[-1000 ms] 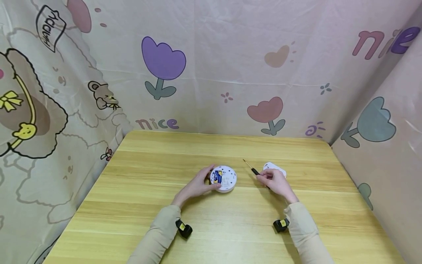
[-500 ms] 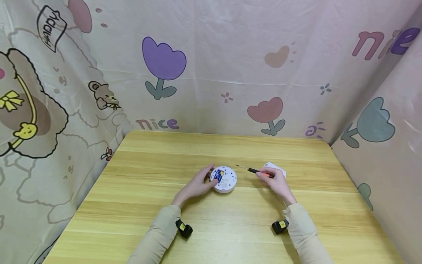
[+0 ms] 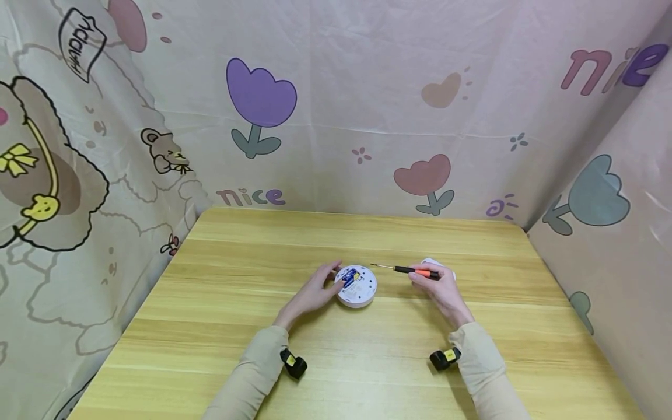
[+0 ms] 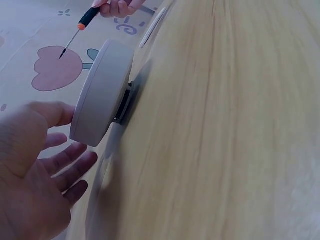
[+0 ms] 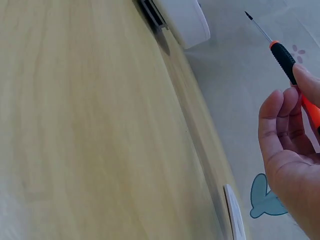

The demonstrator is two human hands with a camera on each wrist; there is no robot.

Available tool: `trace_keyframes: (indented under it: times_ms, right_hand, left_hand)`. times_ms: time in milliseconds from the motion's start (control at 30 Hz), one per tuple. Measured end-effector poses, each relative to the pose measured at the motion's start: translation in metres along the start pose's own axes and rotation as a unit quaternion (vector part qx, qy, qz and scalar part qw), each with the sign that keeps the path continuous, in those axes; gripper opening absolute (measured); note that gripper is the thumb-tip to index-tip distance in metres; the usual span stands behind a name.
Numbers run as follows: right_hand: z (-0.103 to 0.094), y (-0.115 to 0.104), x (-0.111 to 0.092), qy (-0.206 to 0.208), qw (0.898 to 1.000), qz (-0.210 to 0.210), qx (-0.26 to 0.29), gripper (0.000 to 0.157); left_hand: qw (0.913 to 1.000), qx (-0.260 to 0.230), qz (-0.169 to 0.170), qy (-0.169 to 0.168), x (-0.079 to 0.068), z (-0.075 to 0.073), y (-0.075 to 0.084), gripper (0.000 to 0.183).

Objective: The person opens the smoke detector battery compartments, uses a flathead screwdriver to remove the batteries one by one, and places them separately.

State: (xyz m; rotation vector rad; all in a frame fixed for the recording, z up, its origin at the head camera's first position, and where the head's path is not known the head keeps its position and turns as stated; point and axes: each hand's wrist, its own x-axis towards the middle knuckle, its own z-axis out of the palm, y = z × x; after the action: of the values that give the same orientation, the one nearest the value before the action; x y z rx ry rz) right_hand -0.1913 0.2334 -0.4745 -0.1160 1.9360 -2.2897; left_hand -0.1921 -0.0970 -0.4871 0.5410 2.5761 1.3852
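**Pinching a slim screwdriver (image 3: 405,269) in the right hand (image 3: 441,291), the left hand (image 3: 312,291) at a white round device (image 3: 362,293)**

The screwdriver has a black and orange handle and a thin metal shaft with a dark tip. The right thumb and fingers grasp it by the handle, raised above the light wood-grain tabletop (image 3: 367,350). Its shaft points leftward, the tip near the device's far right edge but apart from it.

The device sits near the middle of the tabletop, face up, a narrower dark base (image 4: 125,103) showing beneath it in the left wrist view. Dark dots mark its face, along with a blue and yellow patch (image 3: 350,278) (too small to tell whether that is batteries or print). The left hand curves around the left side: the thumb reaches over the face's edge, while the other fingers are relaxed and slightly bent beside the side wall. Whether those fingers touch the wall I cannot tell.

A flat white plate with rounded corners (image 5: 235,212) lies on the tabletop, partly hidden behind the right hand in the head view. Both forearms wear beige sleeves (image 3: 252,361), with a small black camera (image 3: 296,367) at each wrist. Behind hangs pale cloth (image 3: 341,87) printed with tulips, hearts and the word "nice".
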Motion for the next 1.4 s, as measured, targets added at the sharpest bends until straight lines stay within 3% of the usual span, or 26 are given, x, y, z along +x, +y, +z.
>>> trace_keyframes:
  times_ms: [300,567,933,1100,1400]
  right_hand:
    - [0.004,-0.002,0.001,-0.027,0.999,0.007,0.031,0.026]
    - [0.008,-0.001,0.003,-0.059,0.997,-0.01,0.059,0.027]
    - [0.014,0.0,0.006,-0.082,0.993,-0.011,0.082,0.024]
    - [0.018,0.0,0.007,-0.061,0.996,-0.01,0.07,0.019]
    - [0.028,-0.002,0.012,0.025,0.998,-0.029,0.046,0.013]
  left_hand:
    - [0.999,0.018,-0.003,0.04,0.002,0.002,0.001,0.056]
    - [0.9983,0.042,-0.013,0.037,0.002,0.003,0.005,0.058]
    - [0.9983,0.023,-0.037,0.038,0.006,0.005,0.003,0.052]
    - [0.9986,0.009,-0.034,0.039,0.006,0.006,0.003,0.049]
    - [0.9981,-0.023,-0.04,0.042,0.008,0.007,0.003,0.045]
